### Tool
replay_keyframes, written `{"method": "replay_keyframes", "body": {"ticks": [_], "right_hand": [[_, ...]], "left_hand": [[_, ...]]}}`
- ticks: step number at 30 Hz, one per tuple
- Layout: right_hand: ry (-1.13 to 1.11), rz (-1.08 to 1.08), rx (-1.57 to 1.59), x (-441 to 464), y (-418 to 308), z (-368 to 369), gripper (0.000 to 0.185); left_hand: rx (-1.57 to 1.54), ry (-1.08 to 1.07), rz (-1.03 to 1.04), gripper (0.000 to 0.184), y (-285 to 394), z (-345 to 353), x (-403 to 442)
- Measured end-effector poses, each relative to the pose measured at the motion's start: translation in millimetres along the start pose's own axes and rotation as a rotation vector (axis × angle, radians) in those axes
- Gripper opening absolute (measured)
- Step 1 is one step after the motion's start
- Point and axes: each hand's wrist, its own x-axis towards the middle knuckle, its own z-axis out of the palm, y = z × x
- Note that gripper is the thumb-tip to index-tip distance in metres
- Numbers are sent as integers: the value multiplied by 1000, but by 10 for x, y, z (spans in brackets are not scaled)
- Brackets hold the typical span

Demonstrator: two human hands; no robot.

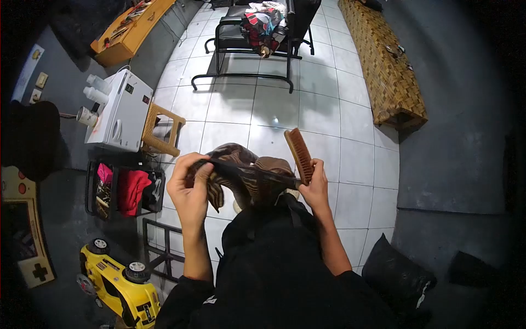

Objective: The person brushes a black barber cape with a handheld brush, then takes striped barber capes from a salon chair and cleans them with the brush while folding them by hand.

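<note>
My left hand (190,183) pinches the left end of a brown, striped piece of cloth (260,172) with a dark band along its upper edge. The cloth hangs in folds in front of my body, stretched between both hands. On the right, my right hand (316,186) is closed round the lower end of a brush (299,156) with a wooden back and brown bristles, held nearly upright. That same hand also meets the right end of the dark band. My fingers partly hide how the band is gripped there.
Ahead stands a black metal-framed chair (255,41) with clothes piled on it. To the left are a small white fridge (129,112), a woven stool (161,131), a black crate (112,192) and a yellow toy car (118,288). A long woven box (383,60) lines the right wall, with a black pillow (397,274) nearer.
</note>
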Motion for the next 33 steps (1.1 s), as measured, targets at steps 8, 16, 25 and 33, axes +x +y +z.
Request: {"method": "replay_keyframes", "body": {"ticks": [8,16,25,33], "right_hand": [[-468,34,689,-197,-308,-513,66],[-484,-16,625,-366,-548,-283,63],[-407,-19,509,-373,-433,-227,63],[-305,-15,409,-364,-417,-246,59]], "left_hand": [[-261,83,-382,16,-1243,-227,179],[-316,167,-981,38,-2237,580,-429],[-362,-433,-1354,55,-2104,903,-850],[-374,-544,-1386,24,-2339,956,-917]]}}
